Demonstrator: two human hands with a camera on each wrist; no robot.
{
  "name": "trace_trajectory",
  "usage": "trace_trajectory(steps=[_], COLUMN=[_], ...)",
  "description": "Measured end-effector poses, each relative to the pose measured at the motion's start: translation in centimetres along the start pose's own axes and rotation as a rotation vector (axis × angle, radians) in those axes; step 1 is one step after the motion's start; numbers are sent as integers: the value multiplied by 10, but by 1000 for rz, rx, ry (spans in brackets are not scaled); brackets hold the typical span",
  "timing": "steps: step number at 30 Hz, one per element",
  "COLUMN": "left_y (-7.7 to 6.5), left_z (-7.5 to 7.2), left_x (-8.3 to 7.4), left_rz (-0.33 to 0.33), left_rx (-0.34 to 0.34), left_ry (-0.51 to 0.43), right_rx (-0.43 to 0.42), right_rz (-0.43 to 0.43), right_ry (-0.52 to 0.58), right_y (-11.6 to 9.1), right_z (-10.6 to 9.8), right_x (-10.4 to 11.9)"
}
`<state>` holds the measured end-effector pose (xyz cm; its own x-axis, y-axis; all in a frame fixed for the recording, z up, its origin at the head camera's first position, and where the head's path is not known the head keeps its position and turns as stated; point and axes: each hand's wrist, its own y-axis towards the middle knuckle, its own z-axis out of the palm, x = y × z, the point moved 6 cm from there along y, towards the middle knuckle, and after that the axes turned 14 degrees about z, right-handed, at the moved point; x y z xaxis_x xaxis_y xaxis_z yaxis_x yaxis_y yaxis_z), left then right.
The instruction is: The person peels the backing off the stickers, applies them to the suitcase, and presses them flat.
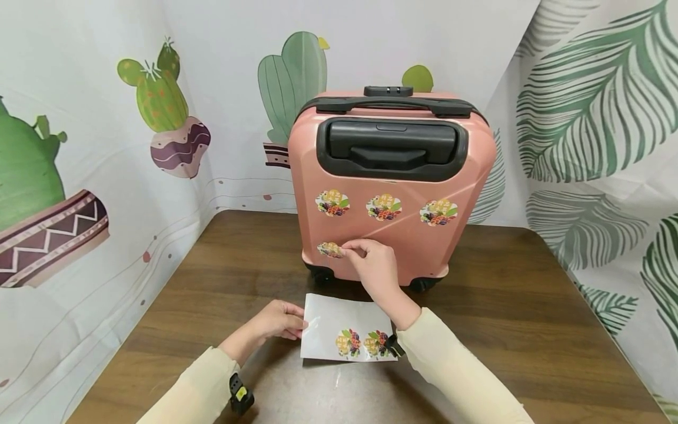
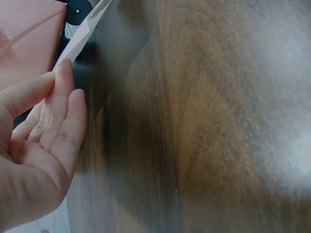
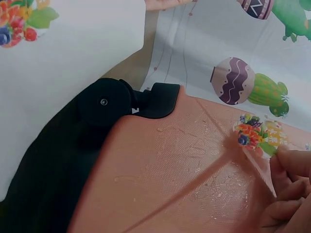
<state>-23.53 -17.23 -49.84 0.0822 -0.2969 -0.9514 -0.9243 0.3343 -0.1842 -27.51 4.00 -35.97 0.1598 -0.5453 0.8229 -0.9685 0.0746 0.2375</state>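
A pink hard-shell suitcase (image 1: 418,250) stands upright on the table, with three round fruit-print stickers in a row across its front. My right hand (image 1: 373,268) pinches the right edge of another round sticker (image 1: 328,249) at the suitcase's lower left. In the right wrist view this sticker (image 3: 252,132) overlaps the pink shell, held by thumb and finger. A white sticker sheet (image 1: 328,318) bearing two fruit stickers is pinched at its left edge by my left hand (image 1: 272,321). The left wrist view shows the sheet (image 2: 80,41) edge-on, raised from the wood.
Brown wooden table (image 1: 503,330) lies under everything. The suitcase has a black handle recess (image 1: 392,144) and small black wheels (image 1: 424,284). Behind hangs a white cloth (image 1: 228,65) printed with cacti and leaves. A black wrist device (image 1: 241,394) sits on the left sleeve.
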Motion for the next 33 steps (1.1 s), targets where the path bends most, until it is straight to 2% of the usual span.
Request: trace_trajectory(steps=[10, 27, 33], left_y=[-1, -2, -2], left_z=[-2, -4, -4], left_x=[-2, 3, 3], left_rz=[10, 11, 17], left_rx=[1, -15, -15], left_ry=[1, 14, 6], right_rx=[-90, -330, -387], right_rz=[-62, -260, -313], right_ry=[-78, -263, -305], right_y=[0, -5, -6], right_z=[-1, 6, 8], right_x=[7, 16, 18])
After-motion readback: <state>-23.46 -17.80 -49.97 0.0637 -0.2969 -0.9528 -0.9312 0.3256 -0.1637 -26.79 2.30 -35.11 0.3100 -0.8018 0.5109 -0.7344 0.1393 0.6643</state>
